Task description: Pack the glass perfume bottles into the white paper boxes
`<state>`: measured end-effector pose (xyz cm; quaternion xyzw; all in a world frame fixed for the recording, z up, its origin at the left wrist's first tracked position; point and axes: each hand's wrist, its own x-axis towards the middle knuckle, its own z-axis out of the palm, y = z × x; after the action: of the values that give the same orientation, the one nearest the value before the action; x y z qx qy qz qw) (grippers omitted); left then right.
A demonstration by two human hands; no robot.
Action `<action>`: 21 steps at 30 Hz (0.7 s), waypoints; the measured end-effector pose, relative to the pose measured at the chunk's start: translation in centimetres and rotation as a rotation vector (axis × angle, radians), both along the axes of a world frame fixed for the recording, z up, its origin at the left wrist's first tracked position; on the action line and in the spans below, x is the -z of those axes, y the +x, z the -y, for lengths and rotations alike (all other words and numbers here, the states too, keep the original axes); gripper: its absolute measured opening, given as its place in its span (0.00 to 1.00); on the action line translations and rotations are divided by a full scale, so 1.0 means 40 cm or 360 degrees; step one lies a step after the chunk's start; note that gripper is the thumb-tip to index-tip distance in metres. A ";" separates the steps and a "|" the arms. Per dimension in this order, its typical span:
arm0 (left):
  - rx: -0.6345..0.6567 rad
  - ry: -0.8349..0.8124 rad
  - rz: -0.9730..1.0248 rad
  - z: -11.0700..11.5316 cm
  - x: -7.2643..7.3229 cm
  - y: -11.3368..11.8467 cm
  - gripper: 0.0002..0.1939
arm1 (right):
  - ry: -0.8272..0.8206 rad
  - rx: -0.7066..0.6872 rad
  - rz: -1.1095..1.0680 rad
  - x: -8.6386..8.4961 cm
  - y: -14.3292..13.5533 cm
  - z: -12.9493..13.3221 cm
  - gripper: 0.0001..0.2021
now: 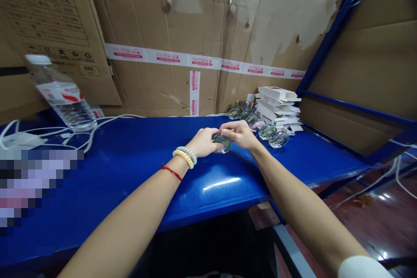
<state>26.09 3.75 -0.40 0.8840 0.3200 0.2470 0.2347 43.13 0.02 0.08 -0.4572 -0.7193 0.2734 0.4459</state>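
Note:
A flat, round glass bottle (pixel 222 144) with greenish contents stands on the blue table, close to its middle. My left hand (pixel 206 141) is closed around its left side, thumb across the front. At the top of the bottle, my right hand (pixel 240 134) pinches thumb and forefinger together; what lies between those fingertips is hidden. Right of my hands, several similar glass bottles (pixel 267 131) are grouped on the table, some showing gold-coloured necks. Behind them rises a stack of flat white boxes (pixel 278 106).
A plastic water bottle (pixel 67 97) and white cables (pixel 91 137) occupy the left side of the blue table (pixel 130 191). Cardboard sheets (pixel 156 17) line the back. A blue metal frame post (pixel 329 39) rises on the right, and a blurred patch covers the left edge.

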 end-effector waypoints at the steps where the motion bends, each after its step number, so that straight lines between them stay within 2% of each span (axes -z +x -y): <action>1: 0.0010 0.0000 -0.0011 -0.001 0.000 0.000 0.14 | -0.0008 -0.0012 -0.0005 -0.001 0.000 0.001 0.24; 12: 0.0087 -0.0035 0.0004 -0.013 0.002 -0.011 0.14 | 0.0057 -0.0013 0.0085 -0.004 -0.002 0.003 0.23; 21: 0.0123 -0.0096 -0.0027 -0.017 0.005 -0.030 0.16 | -0.0025 -0.0078 -0.0098 0.002 -0.025 -0.001 0.23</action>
<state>24.90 4.43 -0.60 0.8903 0.2947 0.2206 0.2679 42.12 0.05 -0.01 -0.4344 -0.7141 0.3038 0.4572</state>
